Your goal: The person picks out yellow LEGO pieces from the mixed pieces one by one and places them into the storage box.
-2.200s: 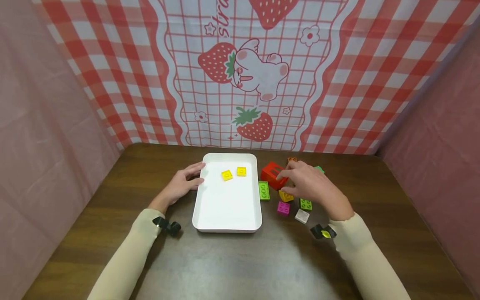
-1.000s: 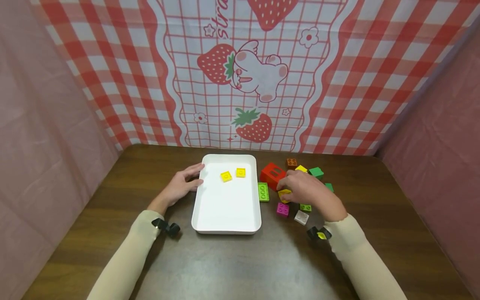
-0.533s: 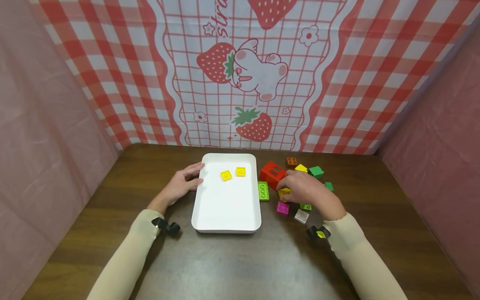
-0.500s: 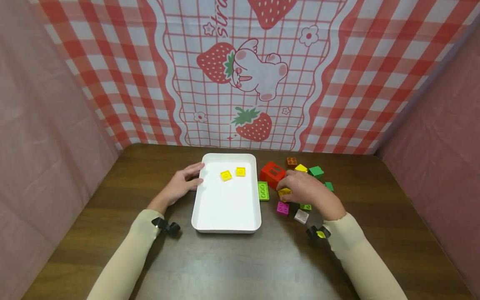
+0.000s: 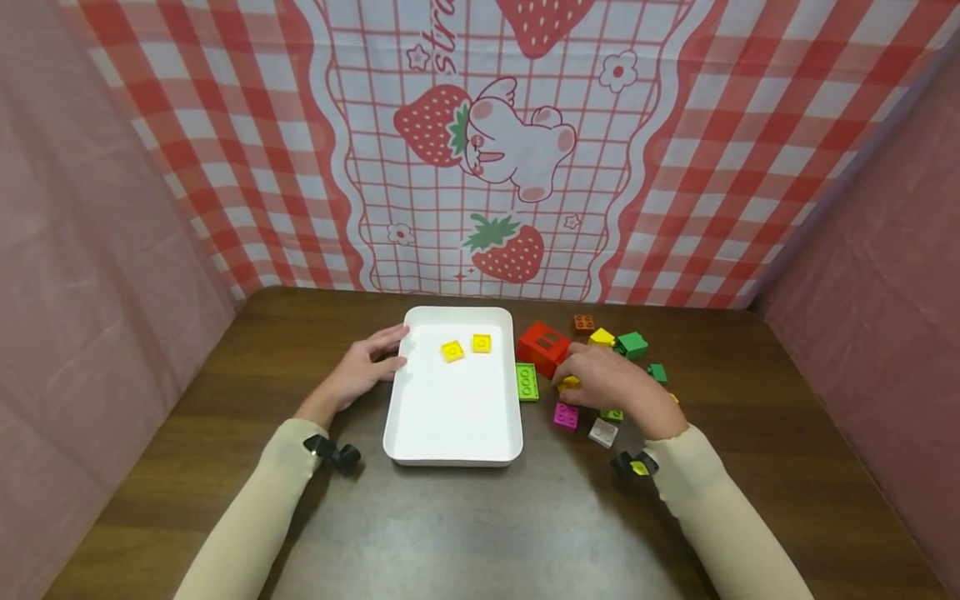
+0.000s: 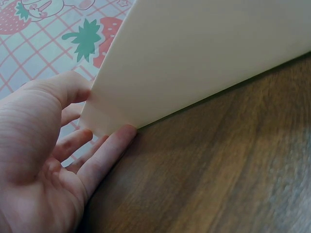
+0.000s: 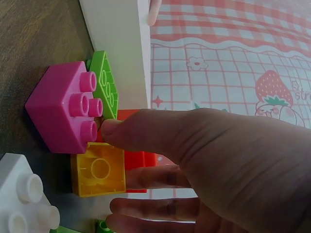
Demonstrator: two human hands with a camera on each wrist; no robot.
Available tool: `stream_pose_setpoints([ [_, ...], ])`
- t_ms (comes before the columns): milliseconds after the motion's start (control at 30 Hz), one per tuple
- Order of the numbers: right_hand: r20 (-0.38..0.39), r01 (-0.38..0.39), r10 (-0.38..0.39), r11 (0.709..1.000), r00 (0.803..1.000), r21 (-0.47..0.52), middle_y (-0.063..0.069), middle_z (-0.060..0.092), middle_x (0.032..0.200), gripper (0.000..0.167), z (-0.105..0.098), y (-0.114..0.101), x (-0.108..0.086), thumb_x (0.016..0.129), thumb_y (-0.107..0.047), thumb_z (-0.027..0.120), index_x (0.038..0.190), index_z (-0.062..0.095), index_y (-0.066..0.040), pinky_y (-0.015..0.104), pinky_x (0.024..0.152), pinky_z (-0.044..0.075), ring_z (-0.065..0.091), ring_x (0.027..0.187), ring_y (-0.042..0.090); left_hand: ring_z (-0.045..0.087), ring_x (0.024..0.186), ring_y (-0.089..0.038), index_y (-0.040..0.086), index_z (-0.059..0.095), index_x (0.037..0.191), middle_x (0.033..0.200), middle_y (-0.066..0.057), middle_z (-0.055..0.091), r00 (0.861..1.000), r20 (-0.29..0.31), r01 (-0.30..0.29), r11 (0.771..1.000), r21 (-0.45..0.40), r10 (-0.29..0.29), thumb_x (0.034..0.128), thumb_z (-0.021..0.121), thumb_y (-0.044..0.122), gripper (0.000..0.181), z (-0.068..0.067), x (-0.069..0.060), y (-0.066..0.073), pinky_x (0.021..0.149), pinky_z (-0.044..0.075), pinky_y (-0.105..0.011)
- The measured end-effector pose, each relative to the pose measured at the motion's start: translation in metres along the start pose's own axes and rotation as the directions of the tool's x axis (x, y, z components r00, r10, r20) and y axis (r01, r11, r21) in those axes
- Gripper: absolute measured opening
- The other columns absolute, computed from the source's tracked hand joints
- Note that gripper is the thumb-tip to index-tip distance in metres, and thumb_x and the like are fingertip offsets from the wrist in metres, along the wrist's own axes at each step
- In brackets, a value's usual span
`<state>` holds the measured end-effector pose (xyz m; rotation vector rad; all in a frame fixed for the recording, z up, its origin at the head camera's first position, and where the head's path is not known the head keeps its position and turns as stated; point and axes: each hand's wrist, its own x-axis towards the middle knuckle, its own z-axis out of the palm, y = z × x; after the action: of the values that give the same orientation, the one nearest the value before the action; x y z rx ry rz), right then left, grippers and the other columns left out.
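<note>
A white tray (image 5: 453, 417) lies on the table with two small yellow bricks, one (image 5: 452, 351) and the other (image 5: 482, 343), inside. My left hand (image 5: 363, 371) rests its loosely extended fingers and thumb against the tray's left outer wall, also seen by the left wrist camera. To the right, my right hand (image 5: 611, 379) pinches an orange-yellow brick (image 7: 99, 167) between thumb and fingers; the brick's hollow underside shows in the right wrist view. That hand is beside a red block (image 5: 543, 348) with window openings. A magenta brick (image 5: 566, 417) sits just below the pinched brick.
A lime brick (image 5: 527, 382) lies against the tray's right side. Around my right hand are a white brick (image 5: 603, 432), a brown brick (image 5: 583, 323), a yellow brick (image 5: 602, 337), green bricks (image 5: 632, 345), and another lime brick (image 5: 611, 414). A patterned cloth (image 5: 495, 208) hangs behind the table.
My right hand has lowered from above the red block to the orange-yellow brick and shifted slightly left. The red block has slid a little left. My left hand stays put.
</note>
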<state>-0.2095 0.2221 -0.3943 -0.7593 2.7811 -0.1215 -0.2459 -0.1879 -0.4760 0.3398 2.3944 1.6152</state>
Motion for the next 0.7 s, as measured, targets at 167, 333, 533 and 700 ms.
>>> stream_pose_setpoints([
  [167, 0.002, 0.0, 0.0, 1.0, 1.0, 0.005, 0.016, 0.077, 0.13, 0.02, 0.002, 0.001, 0.001, 0.099, -0.02, 0.087, 0.119, 0.089, -0.014, 0.059, 0.112, 0.064, 0.072, 0.106, 0.028, 0.039, 0.169, -0.048, 0.011, 0.044, 0.173, 0.188, -0.016, 0.031, 1.0, -0.001, 0.002, 1.0, 0.011, -0.002, 0.1125, 0.069, 0.015, 0.066, 0.0, 0.001, 0.0, 0.116, 0.061, -0.05],
  [333, -0.002, 0.008, -0.008, 1.0, 1.0, 0.021, 0.016, 0.077, 0.126, 0.016, 0.005, 0.003, 0.001, 0.099, -0.019, 0.086, 0.114, 0.089, -0.014, 0.058, 0.108, 0.065, 0.072, 0.102, 0.027, 0.039, 0.169, -0.047, 0.011, 0.044, 0.173, 0.187, -0.016, 0.031, 1.0, -0.006, 0.004, 1.0, 0.01, -0.004, 0.1123, 0.07, 0.014, 0.066, 0.0, 0.0, 0.001, 0.116, 0.062, -0.05],
  [533, 0.004, 0.026, -0.026, 0.999, 1.0, 0.029, 0.015, 0.077, 0.123, 0.014, 0.01, 0.005, 0.005, 0.099, -0.018, 0.086, 0.112, 0.089, -0.013, 0.055, 0.105, 0.066, 0.07, 0.097, 0.025, 0.037, 0.17, -0.047, 0.012, 0.044, 0.173, 0.188, -0.016, 0.03, 1.0, -0.006, 0.004, 1.0, 0.013, -0.004, 0.1127, 0.069, 0.015, 0.066, 0.001, -0.001, 0.001, 0.118, 0.059, -0.055],
  [700, 0.002, 0.028, -0.028, 0.999, 1.0, 0.03, 0.014, 0.077, 0.121, 0.013, 0.01, 0.006, 0.006, 0.098, -0.017, 0.086, 0.111, 0.088, -0.013, 0.053, 0.103, 0.067, 0.069, 0.095, 0.024, 0.039, 0.169, -0.048, 0.012, 0.044, 0.173, 0.188, -0.016, 0.031, 1.0, -0.005, -0.001, 1.0, 0.017, 0.001, 0.1126, 0.069, 0.016, 0.066, 0.0, -0.001, 0.0, 0.119, 0.058, -0.057],
])
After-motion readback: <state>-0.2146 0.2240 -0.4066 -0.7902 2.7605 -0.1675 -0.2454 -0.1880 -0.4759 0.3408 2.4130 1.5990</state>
